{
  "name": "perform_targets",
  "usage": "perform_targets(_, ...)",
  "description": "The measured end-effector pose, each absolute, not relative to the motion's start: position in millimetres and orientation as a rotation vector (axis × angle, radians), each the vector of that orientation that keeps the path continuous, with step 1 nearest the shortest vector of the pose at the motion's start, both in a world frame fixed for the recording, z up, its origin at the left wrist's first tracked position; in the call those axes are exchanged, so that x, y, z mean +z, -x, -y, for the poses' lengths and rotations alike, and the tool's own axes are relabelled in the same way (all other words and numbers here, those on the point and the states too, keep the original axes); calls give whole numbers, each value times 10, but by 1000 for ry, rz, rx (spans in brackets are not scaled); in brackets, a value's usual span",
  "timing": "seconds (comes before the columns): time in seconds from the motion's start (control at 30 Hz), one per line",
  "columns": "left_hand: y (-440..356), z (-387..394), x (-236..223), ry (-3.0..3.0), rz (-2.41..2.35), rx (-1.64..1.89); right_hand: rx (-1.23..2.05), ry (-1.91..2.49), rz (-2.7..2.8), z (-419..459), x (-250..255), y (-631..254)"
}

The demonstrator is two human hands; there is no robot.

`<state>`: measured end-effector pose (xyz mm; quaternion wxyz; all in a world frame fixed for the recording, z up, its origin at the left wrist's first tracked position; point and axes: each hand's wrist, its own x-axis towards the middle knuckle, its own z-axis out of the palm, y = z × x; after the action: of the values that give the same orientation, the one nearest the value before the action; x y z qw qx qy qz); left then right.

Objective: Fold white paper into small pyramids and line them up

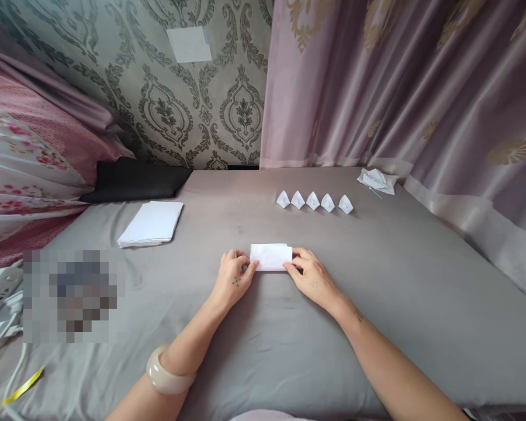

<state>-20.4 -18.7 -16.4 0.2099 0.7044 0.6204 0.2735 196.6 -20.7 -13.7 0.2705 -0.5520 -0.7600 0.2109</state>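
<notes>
A folded sheet of white paper (270, 258) is held between my two hands, just above or on the grey cloth; I cannot tell which. My left hand (234, 273) pinches its left end, thumb on the near face and fingers behind. At the right end my right hand (310, 272) grips it the same way. One layer stands slightly off from another along the top edge. Beyond it, several small folded paper boats (312, 201) stand in a row. To the left lies a stack of white paper sheets (152, 223).
Crumpled white paper (378, 180) lies at the back right near the curtain (333, 88). A black flat item (135, 178) sits at the back left. White power strips (0, 292) with cables and a yellow strip (24, 386) are at the left edge, beside a blurred patch.
</notes>
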Motion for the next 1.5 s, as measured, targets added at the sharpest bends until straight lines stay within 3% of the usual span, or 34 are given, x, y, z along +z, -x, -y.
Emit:
perform_targets(0.47,188,98,-305,-2072,-1833,737,417,1697,1918,72,-213,-1852)
perform_targets(1.5,197,92,-288,-2004,-1836,665,478,1690,1911,133,-221,-1885)
